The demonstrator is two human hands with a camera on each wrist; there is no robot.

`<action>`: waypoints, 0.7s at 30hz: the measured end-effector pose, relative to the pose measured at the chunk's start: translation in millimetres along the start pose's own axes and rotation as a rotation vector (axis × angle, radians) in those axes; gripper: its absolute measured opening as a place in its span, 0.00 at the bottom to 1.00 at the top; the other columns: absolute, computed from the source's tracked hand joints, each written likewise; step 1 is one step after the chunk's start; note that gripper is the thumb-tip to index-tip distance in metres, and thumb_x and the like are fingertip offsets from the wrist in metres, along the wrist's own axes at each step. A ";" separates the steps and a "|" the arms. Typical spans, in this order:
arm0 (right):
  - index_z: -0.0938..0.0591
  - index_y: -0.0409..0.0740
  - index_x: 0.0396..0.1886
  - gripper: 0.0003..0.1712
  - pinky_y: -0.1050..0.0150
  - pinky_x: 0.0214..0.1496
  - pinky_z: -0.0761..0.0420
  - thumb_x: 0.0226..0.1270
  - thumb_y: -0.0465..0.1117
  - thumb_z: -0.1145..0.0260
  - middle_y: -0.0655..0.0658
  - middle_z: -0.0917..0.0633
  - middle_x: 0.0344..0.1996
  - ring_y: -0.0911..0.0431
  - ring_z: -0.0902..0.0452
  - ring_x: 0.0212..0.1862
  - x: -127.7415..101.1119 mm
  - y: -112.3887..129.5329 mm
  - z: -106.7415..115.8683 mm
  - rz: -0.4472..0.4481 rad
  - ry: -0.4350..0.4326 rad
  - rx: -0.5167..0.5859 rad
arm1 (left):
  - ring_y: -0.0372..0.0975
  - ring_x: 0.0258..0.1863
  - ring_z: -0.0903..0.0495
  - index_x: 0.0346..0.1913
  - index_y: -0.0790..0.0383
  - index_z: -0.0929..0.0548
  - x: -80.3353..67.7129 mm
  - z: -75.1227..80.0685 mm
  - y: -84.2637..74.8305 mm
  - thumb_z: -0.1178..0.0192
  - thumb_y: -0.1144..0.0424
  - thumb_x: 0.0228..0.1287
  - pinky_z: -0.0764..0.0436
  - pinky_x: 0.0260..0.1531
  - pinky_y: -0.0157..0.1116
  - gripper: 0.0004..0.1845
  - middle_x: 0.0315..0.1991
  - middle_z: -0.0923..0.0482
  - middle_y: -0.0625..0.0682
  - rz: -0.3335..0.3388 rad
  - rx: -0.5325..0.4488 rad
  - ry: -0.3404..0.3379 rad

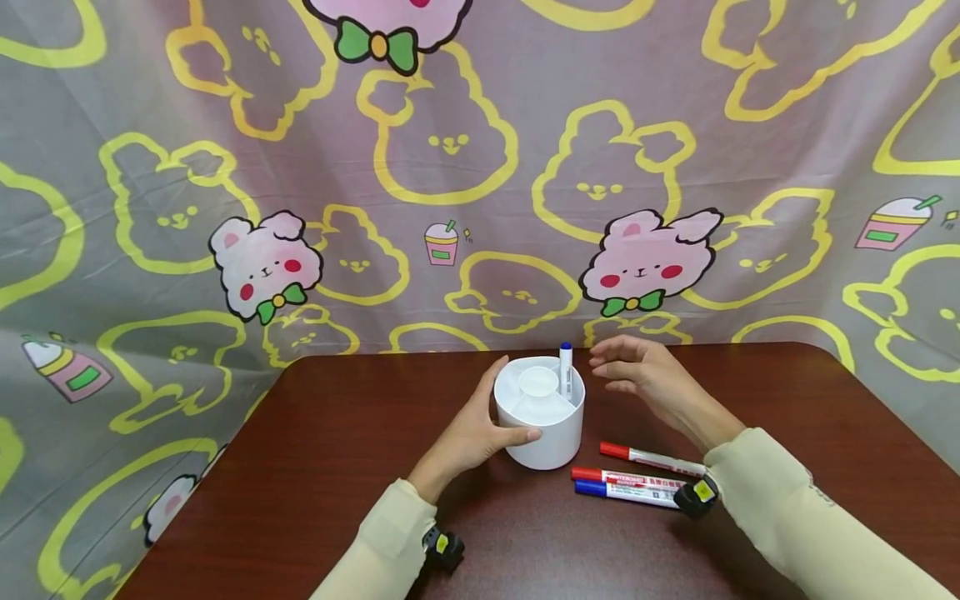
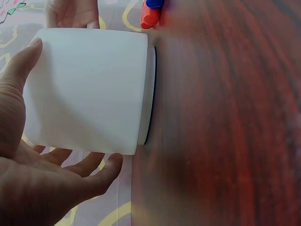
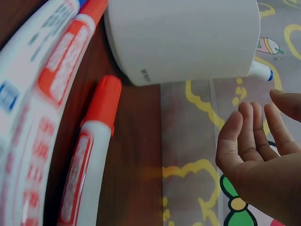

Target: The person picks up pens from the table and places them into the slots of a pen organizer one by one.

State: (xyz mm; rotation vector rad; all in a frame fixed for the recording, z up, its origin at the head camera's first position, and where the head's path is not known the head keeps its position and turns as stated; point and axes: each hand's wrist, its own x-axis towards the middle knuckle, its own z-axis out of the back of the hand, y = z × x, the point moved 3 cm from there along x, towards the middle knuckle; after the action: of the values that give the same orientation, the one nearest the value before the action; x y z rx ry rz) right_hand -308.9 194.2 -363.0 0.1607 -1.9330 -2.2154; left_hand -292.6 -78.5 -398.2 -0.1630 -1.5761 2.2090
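Note:
A round white pen holder (image 1: 543, 442) with compartments stands on the table. My left hand (image 1: 471, 429) grips its side, thumb on the near wall and fingers round the far left; the left wrist view shows the thumb and fingers on opposite sides of the holder wall (image 2: 89, 89). One whiteboard marker (image 1: 566, 371) stands upright in the right compartment, blue end up. Just right of it, apart from the holder, my right hand (image 1: 648, 379) hangs in the air with loosely bent fingers. Nothing lies between those fingers in the right wrist view.
Right of the holder lie two red-capped markers, the farther one (image 1: 660, 461) and the nearer one (image 1: 592, 474), with a blue-capped marker (image 1: 637, 494) beside the latter. The brown table (image 1: 360, 442) ends at a patterned cloth backdrop (image 1: 480, 283).

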 end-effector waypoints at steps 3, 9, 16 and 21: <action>0.20 0.34 0.59 0.16 0.62 0.54 0.13 0.75 0.35 0.35 0.54 0.13 0.47 0.60 0.15 0.49 -6.7 -0.6 5.5 0.006 0.015 -0.010 | 0.49 0.76 0.36 0.85 0.52 0.52 -0.2 0.6 0.8 0.17 0.59 0.53 0.43 0.79 0.57 0.64 0.79 0.37 0.55 0.002 -0.004 0.001; 0.22 0.33 0.62 0.20 0.61 0.56 0.13 0.76 0.38 0.34 0.52 0.14 0.49 0.60 0.15 0.50 -23.5 -3.5 19.0 -0.028 0.020 -0.087 | 0.49 0.76 0.35 0.85 0.52 0.52 0.9 1.7 0.8 0.17 0.60 0.52 0.40 0.78 0.56 0.64 0.78 0.36 0.56 0.000 -0.002 0.000; 0.24 0.30 0.64 0.25 0.63 0.53 0.12 0.74 0.39 0.31 0.50 0.14 0.49 0.62 0.15 0.49 -40.2 -10.3 36.0 -0.053 0.013 -0.149 | 0.49 0.75 0.35 0.85 0.54 0.52 2.4 1.8 -0.3 0.18 0.62 0.52 0.36 0.77 0.55 0.65 0.78 0.37 0.56 0.003 -0.024 0.004; 0.24 0.30 0.65 0.27 0.62 0.52 0.12 0.74 0.40 0.30 0.45 0.14 0.51 0.59 0.15 0.50 -50.8 -16.5 44.1 -0.068 0.017 -0.213 | 0.51 0.77 0.38 0.85 0.55 0.51 1.3 1.8 0.7 0.17 0.62 0.51 0.40 0.78 0.57 0.65 0.80 0.40 0.57 0.007 -0.008 -0.007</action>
State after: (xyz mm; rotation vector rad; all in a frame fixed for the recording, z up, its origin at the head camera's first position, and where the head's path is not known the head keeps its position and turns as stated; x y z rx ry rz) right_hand -269.9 250.1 -375.5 0.2149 -1.6918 -2.4370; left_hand -294.6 -79.7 -398.1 -0.1637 -1.5900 2.2114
